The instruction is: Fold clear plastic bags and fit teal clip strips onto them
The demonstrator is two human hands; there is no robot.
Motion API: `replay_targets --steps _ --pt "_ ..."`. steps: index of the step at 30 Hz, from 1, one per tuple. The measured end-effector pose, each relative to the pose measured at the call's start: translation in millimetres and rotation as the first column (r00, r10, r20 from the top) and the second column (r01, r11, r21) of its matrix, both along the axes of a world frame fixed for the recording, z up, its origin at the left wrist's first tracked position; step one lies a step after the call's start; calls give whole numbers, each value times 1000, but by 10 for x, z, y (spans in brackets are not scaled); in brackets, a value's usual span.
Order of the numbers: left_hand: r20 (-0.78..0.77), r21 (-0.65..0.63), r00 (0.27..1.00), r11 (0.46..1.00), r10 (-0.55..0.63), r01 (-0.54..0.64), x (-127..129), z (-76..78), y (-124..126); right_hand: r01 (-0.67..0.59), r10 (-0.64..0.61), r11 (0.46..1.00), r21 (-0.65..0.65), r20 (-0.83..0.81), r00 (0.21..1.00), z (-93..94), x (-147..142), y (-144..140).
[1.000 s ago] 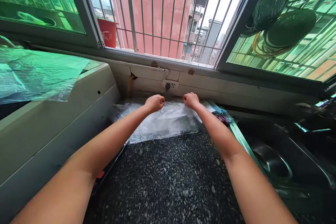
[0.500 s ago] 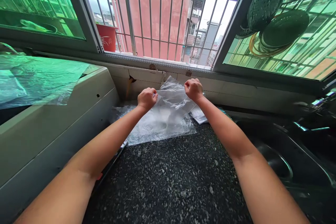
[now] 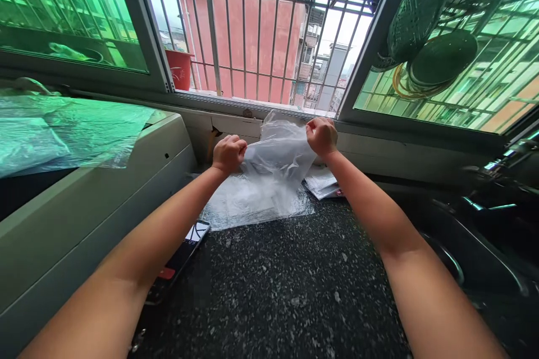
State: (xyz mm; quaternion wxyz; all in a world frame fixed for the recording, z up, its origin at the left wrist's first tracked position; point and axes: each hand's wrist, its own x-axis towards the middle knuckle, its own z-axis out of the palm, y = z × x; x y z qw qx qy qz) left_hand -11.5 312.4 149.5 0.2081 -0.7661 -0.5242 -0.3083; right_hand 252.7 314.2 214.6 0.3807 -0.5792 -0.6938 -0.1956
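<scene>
A clear plastic bag (image 3: 280, 151) is stretched between my two hands above the back of the counter. My left hand (image 3: 229, 154) is closed on its left side, fingers pinched together. On the other side, my right hand (image 3: 322, 136) grips the bag's upper right edge in a fist. Below it, more clear plastic (image 3: 252, 202) lies flat on the dark speckled counter (image 3: 269, 280). To the right of that sits a folded plastic packet (image 3: 323, 182), partly behind my right forearm.
A phone (image 3: 196, 234) lies by my left forearm. At the left stands a pale appliance (image 3: 164, 143) with plastic sheeting (image 3: 84, 134) over it. A sink (image 3: 484, 252) and faucet (image 3: 497, 162) are on the right. Behind is a barred window with a red pot (image 3: 179, 69).
My hands have moved farther apart, left hand leftward and right hand rightward, spreading the bag wider between them. More of the phone shows beside my left forearm.
</scene>
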Motion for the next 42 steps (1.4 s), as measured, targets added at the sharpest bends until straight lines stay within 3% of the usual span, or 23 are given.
replay_targets --steps 5,11,17,21,25,27,29,32,34,36,39,42 --pt "-233 80 970 993 -68 88 -288 -5 -152 130 -131 991 -23 -47 990 76 165 -52" --pt "-364 -130 923 988 -121 78 -598 -67 -312 233 -232 972 1 -95 968 84 460 -109" --pt "-306 -172 951 979 50 -107 -799 -103 -330 229 -219 969 89 -106 970 100 782 -311" --pt "-252 -195 947 948 201 -253 -720 -201 -266 182 -177 980 82 -68 982 92 851 -621" --pt "-203 -329 927 869 316 -369 -436 -290 -137 118 -118 991 69 -12 993 3 804 -990" --pt "-166 -417 919 819 358 -395 -267 -295 -80 60 -61 995 81 17 998 -62 767 -1176" --pt "-111 -445 918 807 380 -387 -111 -273 -56 -3 -1 995 98 43 999 -125 729 -1351" --pt "-7 -392 952 875 305 -283 83 -226 -107 -88 81 991 95 83 993 -207 672 -1570" --pt "75 -353 985 928 157 -121 189 -213 -199 -124 115 989 86 99 988 -256 635 -1671" --pt "186 -319 982 944 -24 83 283 -228 -335 -146 139 987 69 104 985 -307 599 -1737" --pt "386 -278 878 872 -284 404 398 -278 -602 -170 167 985 32 92 982 -386 548 -1803" --pt "546 -257 737 757 -399 600 484 -298 -883 -217 217 976 -2 73 974 -470 489 -1885"
